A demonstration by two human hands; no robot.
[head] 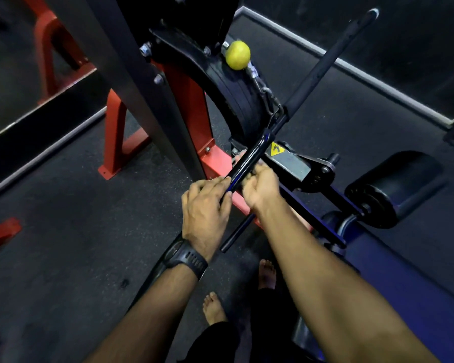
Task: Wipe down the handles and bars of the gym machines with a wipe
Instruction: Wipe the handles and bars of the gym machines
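Holding the pull bar (pixel 325 61) | left hand (pixel 205 203) and right hand (pixel 260 187) both curl round its near end, side by side | wipe: cannot see it | risk: bar hangs from a chain (pixel 266 94), so it may swing, slip and miss spots

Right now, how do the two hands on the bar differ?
The left hand has a black watch at its wrist; the right hand has a bare wrist. The left hand grips nearer the free end of the bar, the right hand farther up toward the chain. Both curl round it.
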